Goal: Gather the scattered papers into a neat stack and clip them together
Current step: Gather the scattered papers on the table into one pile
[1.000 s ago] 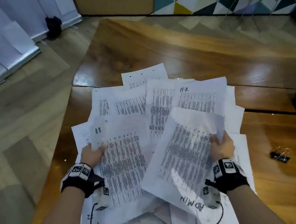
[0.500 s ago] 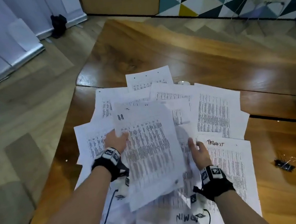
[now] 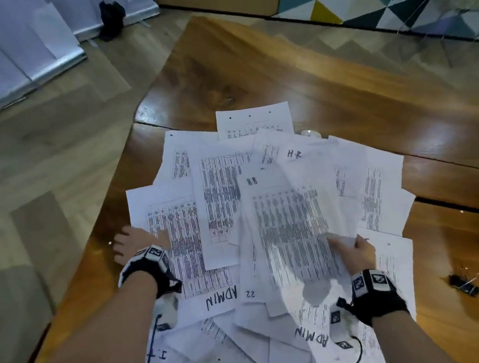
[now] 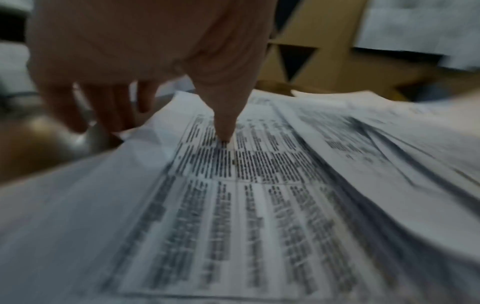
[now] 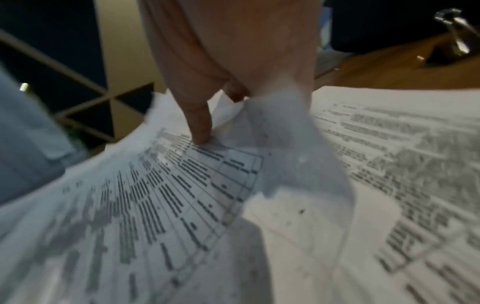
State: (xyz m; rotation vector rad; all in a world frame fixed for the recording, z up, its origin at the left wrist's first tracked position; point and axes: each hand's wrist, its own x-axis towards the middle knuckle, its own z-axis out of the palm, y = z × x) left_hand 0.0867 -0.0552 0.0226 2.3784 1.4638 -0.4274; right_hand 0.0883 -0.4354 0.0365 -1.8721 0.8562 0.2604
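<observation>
White papers (image 3: 227,214) lie scattered, print blurred. Right hand (image 3: 354,252) pinches several sheets; fingers beneath hidden. Left hand (image 3: 135,241) spread, thumb on sheet edge. Binder clip (image 3: 464,283) well right of the grip.

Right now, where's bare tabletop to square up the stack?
Free: the wooden table beyond the scattered papers, and the strip between them and the binder clips. Crowded: the near middle, under both hands.
</observation>
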